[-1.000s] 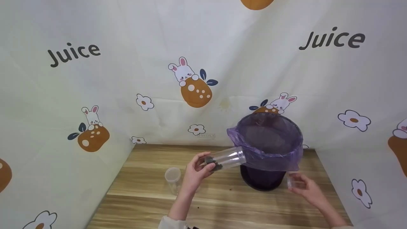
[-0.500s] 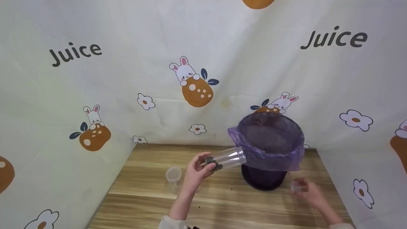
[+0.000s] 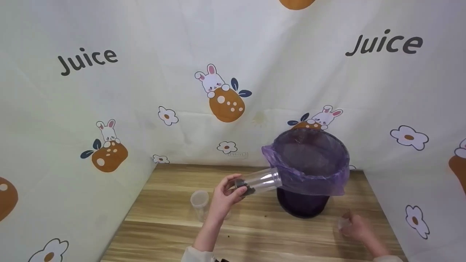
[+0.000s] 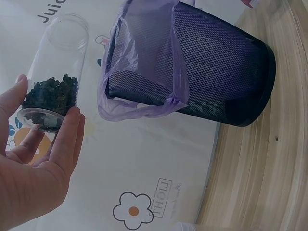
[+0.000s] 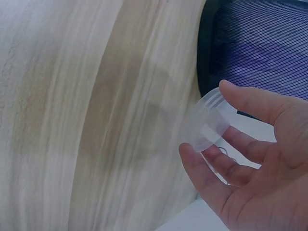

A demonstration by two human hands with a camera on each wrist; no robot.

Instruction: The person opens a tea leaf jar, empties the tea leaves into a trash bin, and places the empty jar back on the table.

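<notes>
In the head view my left hand (image 3: 226, 194) grips a clear plastic jar (image 3: 260, 182) near its base, tilted with its uncovered mouth toward the bin. Dark green, crumpled dried leaves (image 4: 50, 94), like loose tea, lie in the jar's bottom end. My right hand (image 3: 358, 227), low at the right of the bin, pinches a translucent lid (image 5: 207, 120) between thumb and fingers, close over the table. Between the hands stands a dark mesh trash bin (image 3: 302, 205) lined with a purple bag (image 3: 313, 185). The jar's mouth overlaps the bag's left side in the head view.
A second clear jar with a whitish lid (image 3: 200, 199) stands on the wooden table (image 3: 174, 178) left of my left forearm, which partly hides it. A small dark crumb lies on the table in front of the bin. Printed cloth (image 3: 164, 72) encloses the back and sides.
My right hand has moved down and slightly right with the lid, away from the bin and turning as it goes. My left hand holds the jar almost still.
</notes>
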